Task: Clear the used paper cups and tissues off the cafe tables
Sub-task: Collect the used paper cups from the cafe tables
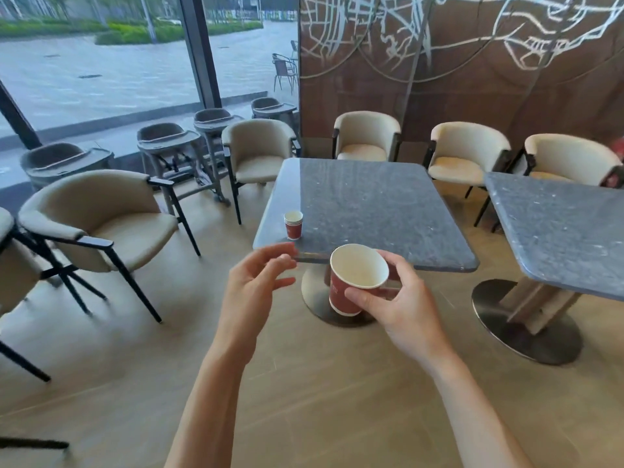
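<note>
- Nearest to us, our right hand [401, 309] grasps a red paper cup [354, 282] by its wall, thumb under the rim and fingers wrapped round the far side; the cup tips its white inside toward us and looks empty.
- Our left hand [256, 285] hangs just beside it, fingers loosely curled and holding nothing, apart from the cup.
- We judge the cup light and thin-walled: it will crush if we squeeze, so we hold it near the rolled rim, where it is stiffest, and keep the pressure gentle.
- Just beyond our hands, on the near left corner of the grey stone table [388, 211], stands a small stack of red paper cups [293, 225], upright and close to the edge.
- That stack should lift as one if we pinch the lowest cup's wall; a grip on the top rim alone may pull only one cup free.
- We see no tissues on this table or on the second table [567, 231] at the right.
- Farther off stand cream armchairs [366, 136] and grey high chairs [169, 143].
</note>
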Motion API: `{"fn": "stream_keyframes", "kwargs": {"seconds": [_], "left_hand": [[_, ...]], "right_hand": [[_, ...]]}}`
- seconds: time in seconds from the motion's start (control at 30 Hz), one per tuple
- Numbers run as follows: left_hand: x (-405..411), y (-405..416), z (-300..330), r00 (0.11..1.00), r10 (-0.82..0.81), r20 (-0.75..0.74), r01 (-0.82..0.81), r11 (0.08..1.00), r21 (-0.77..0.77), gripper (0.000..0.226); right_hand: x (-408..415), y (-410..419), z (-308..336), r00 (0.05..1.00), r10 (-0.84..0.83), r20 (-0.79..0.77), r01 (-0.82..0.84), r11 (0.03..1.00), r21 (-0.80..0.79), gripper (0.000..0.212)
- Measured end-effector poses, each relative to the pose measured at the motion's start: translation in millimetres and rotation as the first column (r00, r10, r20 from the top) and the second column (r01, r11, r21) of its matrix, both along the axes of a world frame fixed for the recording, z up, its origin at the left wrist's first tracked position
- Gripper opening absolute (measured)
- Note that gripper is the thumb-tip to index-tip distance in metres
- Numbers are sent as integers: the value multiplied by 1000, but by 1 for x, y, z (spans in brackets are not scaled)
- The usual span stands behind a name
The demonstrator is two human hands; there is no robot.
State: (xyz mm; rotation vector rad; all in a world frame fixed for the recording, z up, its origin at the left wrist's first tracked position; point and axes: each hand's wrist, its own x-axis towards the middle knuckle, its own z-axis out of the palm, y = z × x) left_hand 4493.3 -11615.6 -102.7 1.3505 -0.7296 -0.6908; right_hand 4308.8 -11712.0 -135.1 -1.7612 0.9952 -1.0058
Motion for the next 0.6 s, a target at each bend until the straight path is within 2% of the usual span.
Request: {"fn": "stream_keyframes", "kwargs": {"seconds": [0.1, 0.2, 0.3, 0.6], "left_hand": [[50, -53, 15, 997, 38, 63, -37, 999, -14, 23], [83, -94, 13, 995, 93, 38, -91, 995, -32, 23], [104, -138, -5, 991, 131, -3, -130, 991, 10, 23], [164, -295, -56, 973, 223, -54, -213, 966, 145, 22]], "right_hand": [[36, -54, 9, 1000, -8, 15, 8, 1000, 6, 62], [67, -102, 7, 999, -34, 13, 34, 999, -5, 63], [94, -150, -5, 999, -28, -27, 28, 1000, -15, 72], [182, -329, -61, 988, 81, -131, -79, 997, 16, 73]]}}
